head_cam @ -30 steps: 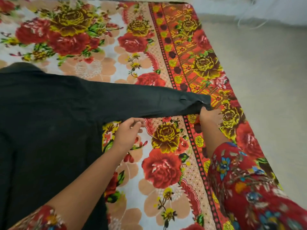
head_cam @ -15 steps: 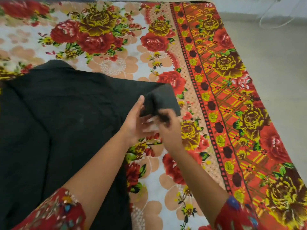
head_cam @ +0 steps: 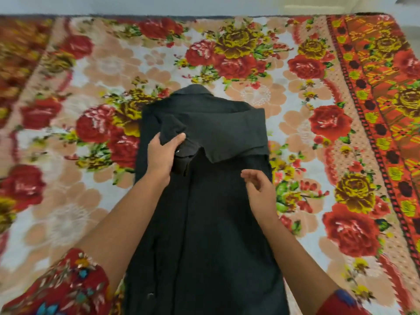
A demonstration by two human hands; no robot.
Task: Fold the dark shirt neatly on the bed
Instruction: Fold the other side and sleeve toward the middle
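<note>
One sleeve (head_cam: 175, 130) of dark shirt (head_cam: 218, 223) gripped by left hand (head_cam: 162, 153) — right hand (head_cam: 259, 189) fingers loose.

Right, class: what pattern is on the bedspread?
The bedspread shows red and yellow roses; head view.

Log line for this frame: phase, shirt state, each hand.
phase: mid-fold | dark shirt: folded lengthwise on bedspread | left hand: grips bunched sleeve | right hand: empty, over shirt

One dark shirt (head_cam: 204, 223), one floral bedspread (head_cam: 250, 98), two hands: left hand (head_cam: 161, 153), right hand (head_cam: 261, 192).
</note>
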